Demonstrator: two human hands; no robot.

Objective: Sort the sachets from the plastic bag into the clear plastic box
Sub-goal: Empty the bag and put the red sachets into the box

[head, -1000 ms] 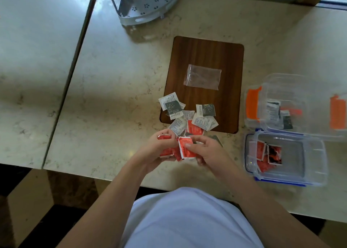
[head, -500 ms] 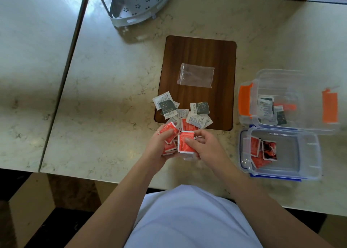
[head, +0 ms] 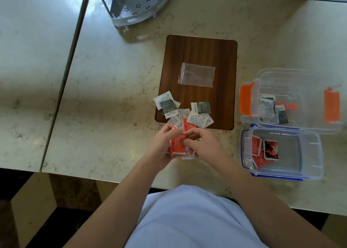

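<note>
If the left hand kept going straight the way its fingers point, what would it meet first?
Probably the loose white and grey sachets just beyond the left hand, which lie at the wooden board's near edge; depth is uncertain.

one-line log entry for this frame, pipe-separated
phase: gathering red sachets | left hand: holds red stack | right hand: pinching stack | blue-clip box: red sachets inside | orange-clip box: white sachets | plastic bag: empty on board
</note>
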